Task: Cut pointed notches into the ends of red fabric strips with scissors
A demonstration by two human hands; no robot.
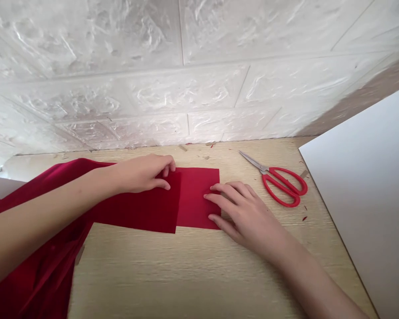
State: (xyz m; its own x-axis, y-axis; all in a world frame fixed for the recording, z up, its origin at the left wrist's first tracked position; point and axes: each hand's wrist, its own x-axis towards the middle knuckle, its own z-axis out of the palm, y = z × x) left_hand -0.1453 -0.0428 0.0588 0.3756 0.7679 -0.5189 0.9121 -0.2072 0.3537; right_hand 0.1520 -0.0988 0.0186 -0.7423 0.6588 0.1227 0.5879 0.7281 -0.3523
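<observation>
A long dark red cloth (pixel 139 208) with a velvety look lies across the table. Its straight-cut end overlaps a brighter red rectangular piece (pixel 194 199), whose material I cannot tell for sure. My left hand (pixel 149 173) rests on the cloth near its far edge, fingers bent and thumb held apart, gripping nothing that I can see. Spread fingertips of my right hand (pixel 241 210) touch the right end of the bright red piece. To the right of that hand lie scissors (pixel 275 179) with red handles, their blades closed and pointing to the upper left.
Behind the pale wooden table (pixel 173 274) stands a white brick-patterned wall (pixel 153 88). A white panel (pixel 369 177) borders the right side. Small red and brown scraps (pixel 183 148) are scattered along the back. Bunched cloth hangs over the table's left edge.
</observation>
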